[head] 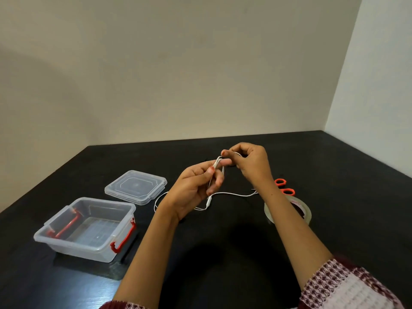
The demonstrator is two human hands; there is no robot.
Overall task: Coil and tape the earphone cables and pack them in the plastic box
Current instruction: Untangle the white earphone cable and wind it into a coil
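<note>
My left hand (196, 188) pinches a few loops of the white earphone cable (231, 194) between thumb and fingers, raised above the black table (223, 253). My right hand (249, 162) grips the same cable just right of the loops, fingers curled around it. The rest of the cable trails down onto the table, with its inline remote lying below my left hand. The clear plastic box (87, 228) with red latches stands open on the left, nothing inside it. Its clear lid (136, 186) lies flat behind it.
A roll of clear tape (289, 210) lies on the table to the right, partly behind my right forearm. Orange-handled scissors (284, 186) lie just beyond it. Plain walls border the table at the back and right.
</note>
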